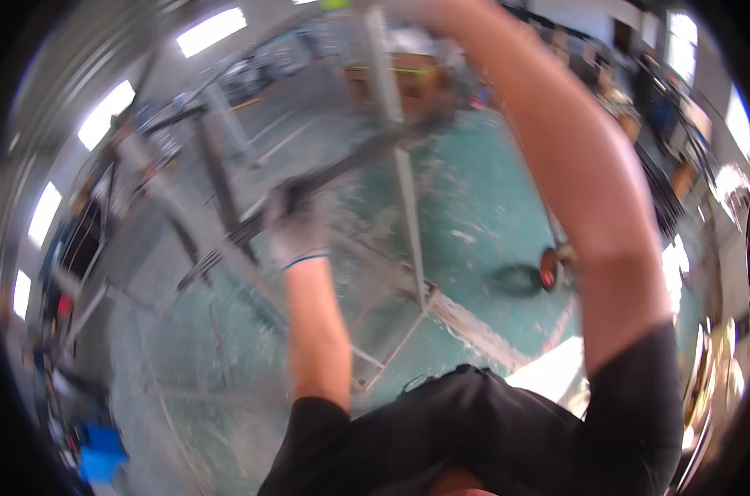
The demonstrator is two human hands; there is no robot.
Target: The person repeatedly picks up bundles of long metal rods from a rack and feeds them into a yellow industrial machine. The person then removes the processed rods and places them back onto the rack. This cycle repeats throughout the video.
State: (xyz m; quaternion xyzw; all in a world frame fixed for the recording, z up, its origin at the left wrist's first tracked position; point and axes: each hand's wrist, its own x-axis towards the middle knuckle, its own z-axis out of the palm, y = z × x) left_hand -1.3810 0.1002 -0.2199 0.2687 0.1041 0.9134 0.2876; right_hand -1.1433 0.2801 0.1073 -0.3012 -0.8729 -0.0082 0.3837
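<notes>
My left hand (pixel 295 225) wears a pale glove with dark fingers and a blue-edged cuff. Blurred by motion, it appears closed around a long dark metal bar (pixel 354 164) that slants up to the right. My right arm stretches far up, and my right hand (pixel 404 8) is cut off by the top edge, its fingers smeared. Close to that hand are the top of a pale upright post (pixel 383 70) and a yellow-green thing (pixel 335 3) whose kind I cannot make out.
A pale metal frame (pixel 201 219) with dark cross pieces stands at the left. Beyond the post is a brown box (pixel 412 83). A red-hubbed wheel (pixel 548 269) is on the green floor (pixel 466 207) at right. Something blue (pixel 102 453) lies at lower left.
</notes>
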